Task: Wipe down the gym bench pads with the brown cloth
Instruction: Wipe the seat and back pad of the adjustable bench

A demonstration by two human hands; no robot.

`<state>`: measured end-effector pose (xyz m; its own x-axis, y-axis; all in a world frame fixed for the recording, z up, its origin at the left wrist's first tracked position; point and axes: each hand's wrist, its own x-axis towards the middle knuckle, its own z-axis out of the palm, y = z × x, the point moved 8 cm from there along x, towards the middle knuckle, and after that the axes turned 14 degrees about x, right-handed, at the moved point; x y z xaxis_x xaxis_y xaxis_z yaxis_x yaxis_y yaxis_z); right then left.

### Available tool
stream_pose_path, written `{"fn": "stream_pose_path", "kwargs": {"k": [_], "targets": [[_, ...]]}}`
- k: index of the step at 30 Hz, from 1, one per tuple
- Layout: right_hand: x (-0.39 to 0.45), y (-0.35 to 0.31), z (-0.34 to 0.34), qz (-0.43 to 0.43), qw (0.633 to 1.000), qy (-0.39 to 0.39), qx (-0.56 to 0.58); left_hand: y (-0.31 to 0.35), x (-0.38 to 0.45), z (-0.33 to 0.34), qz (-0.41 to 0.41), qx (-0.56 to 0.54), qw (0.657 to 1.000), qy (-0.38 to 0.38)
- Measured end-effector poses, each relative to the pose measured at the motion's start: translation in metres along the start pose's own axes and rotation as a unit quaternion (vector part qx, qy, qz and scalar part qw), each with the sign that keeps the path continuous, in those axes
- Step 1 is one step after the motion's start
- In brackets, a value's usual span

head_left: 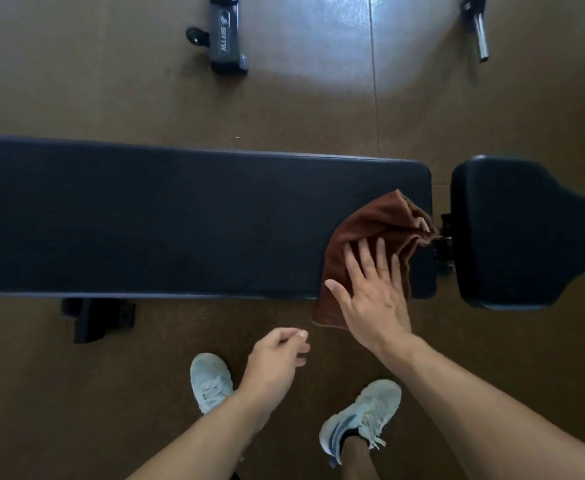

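Fingers of the right hand (374, 292) lie spread flat on the brown cloth (370, 237), pinning it to the long back pad's (180, 220) end for wiping, while the left hand (277, 362) hangs loosely curled, holding nothing.

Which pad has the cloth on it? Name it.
The long pad: the brown cloth lies at its right end under the right hand. The short pad is bare.

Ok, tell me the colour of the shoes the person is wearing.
Pale blue-grey shoes with darker blue stripes on the side of the right one, seen in the head view.
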<state>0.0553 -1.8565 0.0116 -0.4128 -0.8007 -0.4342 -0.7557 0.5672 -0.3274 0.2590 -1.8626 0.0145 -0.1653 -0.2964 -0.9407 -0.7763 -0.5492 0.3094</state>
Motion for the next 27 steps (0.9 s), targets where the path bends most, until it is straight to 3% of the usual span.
{"fn": "stream_pose_path", "kwargs": {"k": [6,10,16,19,23,27], "targets": [[0.032,-0.181,0.062,-0.222,0.973,-0.068,-0.004,-0.009,-0.001,-0.082,0.0,-0.03,0.998,0.06],[0.039,-0.22,0.079,-0.263,0.96,-0.086,-0.039,-0.023,-0.004,-0.136,-0.027,0.03,0.991,0.125],[0.057,-0.181,0.052,-0.258,0.965,-0.043,-0.02,0.005,0.0,-0.12,0.061,0.163,0.976,0.133],[0.067,-0.141,0.029,-0.211,0.978,0.009,-0.003,0.049,-0.002,-0.098,0.181,0.284,0.924,0.18],[0.073,-0.069,-0.005,-0.143,0.987,0.067,0.013,0.105,-0.004,-0.071,0.327,0.365,0.841,0.23],[0.073,0.018,-0.043,-0.035,0.989,0.136,0.05,0.143,0.016,-0.043,0.357,0.481,0.777,0.192]]}}
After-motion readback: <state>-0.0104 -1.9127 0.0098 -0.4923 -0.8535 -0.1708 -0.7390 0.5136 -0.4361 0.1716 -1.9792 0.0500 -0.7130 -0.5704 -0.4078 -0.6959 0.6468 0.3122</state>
